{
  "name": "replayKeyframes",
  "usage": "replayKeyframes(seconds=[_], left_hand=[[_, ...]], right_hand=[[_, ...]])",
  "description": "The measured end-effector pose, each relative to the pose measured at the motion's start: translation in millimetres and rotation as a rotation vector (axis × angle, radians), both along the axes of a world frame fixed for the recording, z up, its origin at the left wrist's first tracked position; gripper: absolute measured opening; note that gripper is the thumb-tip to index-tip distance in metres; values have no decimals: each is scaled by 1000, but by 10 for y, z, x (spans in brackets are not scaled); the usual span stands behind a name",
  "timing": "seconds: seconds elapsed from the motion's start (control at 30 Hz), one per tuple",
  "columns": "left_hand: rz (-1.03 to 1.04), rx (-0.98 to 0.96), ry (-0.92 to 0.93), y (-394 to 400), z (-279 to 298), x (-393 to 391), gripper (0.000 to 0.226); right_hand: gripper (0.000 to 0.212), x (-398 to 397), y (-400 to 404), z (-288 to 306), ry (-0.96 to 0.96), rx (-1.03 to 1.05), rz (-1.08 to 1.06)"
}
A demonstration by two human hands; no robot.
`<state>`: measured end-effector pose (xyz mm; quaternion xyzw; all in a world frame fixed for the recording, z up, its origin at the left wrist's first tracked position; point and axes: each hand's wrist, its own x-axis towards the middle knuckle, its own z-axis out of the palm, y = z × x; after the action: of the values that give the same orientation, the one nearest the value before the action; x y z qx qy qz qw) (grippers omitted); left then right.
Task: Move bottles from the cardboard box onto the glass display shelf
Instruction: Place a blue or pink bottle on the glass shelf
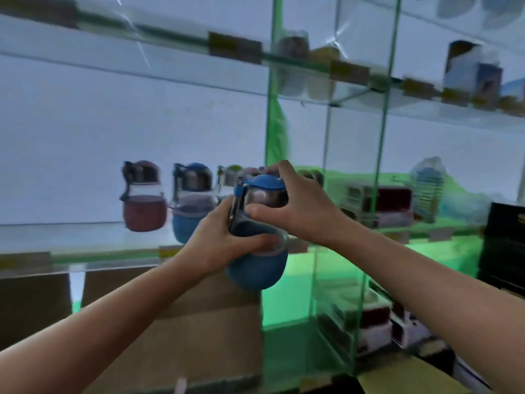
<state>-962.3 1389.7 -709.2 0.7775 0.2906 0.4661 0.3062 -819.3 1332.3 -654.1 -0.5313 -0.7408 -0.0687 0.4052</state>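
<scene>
Blue bottle (257, 237): held before the glass shelf (108, 255), left hand (216, 240) gripping its body, right hand (295, 203) pinching its cap. On shelf behind: red bottle (143, 197), second blue bottle (190, 200), further bottles half hidden by the hands. Green-edged glass partition (274, 109) stands just right.

Held bottle (257, 231): glossy blue plastic lid, shiny metal-looking collar, clear smooth body, matt blue sleeve, possibly silicone; blur hides texture. Red bottle (144, 196) on shelf: same build, matt red sleeve. Display shelf (85, 237): smooth glossy glass, green-tinted edges. Cardboard (199, 336): matt brown.
</scene>
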Motion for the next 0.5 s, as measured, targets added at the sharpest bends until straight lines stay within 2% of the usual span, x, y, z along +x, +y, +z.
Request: replayKeyframes(seconds=[0.23,0.5], left_hand=[[167,0,-36,458,299,-1004,69],[241,-49,-51,1052,324,-1461,71]], right_hand=[[60,-1000,627,319,2,-19,130],[53,-1515,1283,414,-73,-121,114]])
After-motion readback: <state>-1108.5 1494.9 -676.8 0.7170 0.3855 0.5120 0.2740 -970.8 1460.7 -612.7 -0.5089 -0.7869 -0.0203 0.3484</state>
